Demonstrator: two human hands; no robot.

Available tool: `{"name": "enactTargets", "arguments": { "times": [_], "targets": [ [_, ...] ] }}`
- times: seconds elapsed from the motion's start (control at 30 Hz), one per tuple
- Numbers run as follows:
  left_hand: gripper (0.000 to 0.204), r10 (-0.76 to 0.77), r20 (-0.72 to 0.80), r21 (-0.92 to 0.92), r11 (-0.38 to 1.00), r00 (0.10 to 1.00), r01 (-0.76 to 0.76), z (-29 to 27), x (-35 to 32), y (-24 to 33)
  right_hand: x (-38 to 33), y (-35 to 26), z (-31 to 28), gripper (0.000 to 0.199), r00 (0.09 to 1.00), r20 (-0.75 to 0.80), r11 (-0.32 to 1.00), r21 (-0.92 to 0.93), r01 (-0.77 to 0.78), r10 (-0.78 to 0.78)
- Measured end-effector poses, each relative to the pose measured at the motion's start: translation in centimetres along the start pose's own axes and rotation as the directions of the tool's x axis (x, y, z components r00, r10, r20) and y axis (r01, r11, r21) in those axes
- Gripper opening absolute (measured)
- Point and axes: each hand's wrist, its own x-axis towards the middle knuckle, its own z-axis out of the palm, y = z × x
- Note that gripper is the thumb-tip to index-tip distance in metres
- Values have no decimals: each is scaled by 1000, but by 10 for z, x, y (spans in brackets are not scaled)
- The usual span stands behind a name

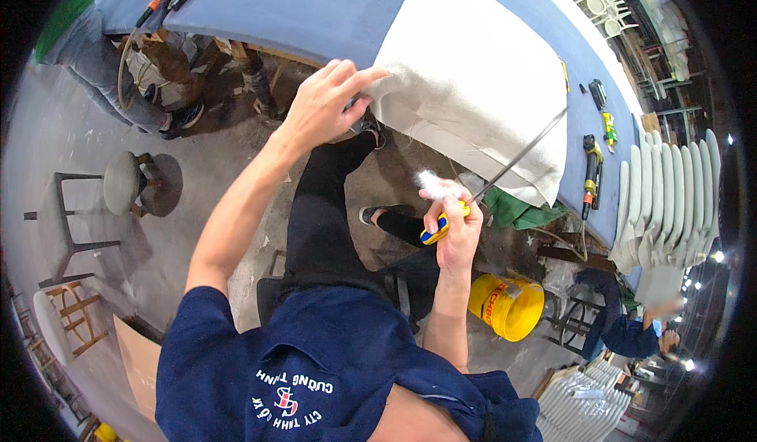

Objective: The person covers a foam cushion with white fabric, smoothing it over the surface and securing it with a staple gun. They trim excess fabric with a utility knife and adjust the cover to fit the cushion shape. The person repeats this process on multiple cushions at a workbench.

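Observation:
A large white fabric-covered panel lies at the table's edge, its loose cloth hanging down toward me. At the cloth's left corner is my left hand, open, its index finger stretched out against the fabric and the thumb apart. My right hand is closed round the yellow-and-blue handle of a screwdriver. The long thin metal shaft points up and right across the hanging cloth. A tuft of white stuffing sits at the fingers of that same hand.
On the blue table to the right lie a yellow-and-black air tool and a small green tube. Several pale padded panels stand beyond. A yellow bucket, stools and another person's legs occupy the floor.

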Motion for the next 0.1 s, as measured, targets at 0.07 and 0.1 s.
{"name": "enactTargets", "arguments": {
  "times": [0.07,0.1],
  "targets": [
    [65,152,39,65,986,988,-154,8,8,-15,0,-18,15,52,1000,-7,983,-184,11,-13],
    [67,203,35,57,977,979,-204,11,10,-20,2,-22,13,61,1000,19,974,-225,-4,8]
  ]
}}
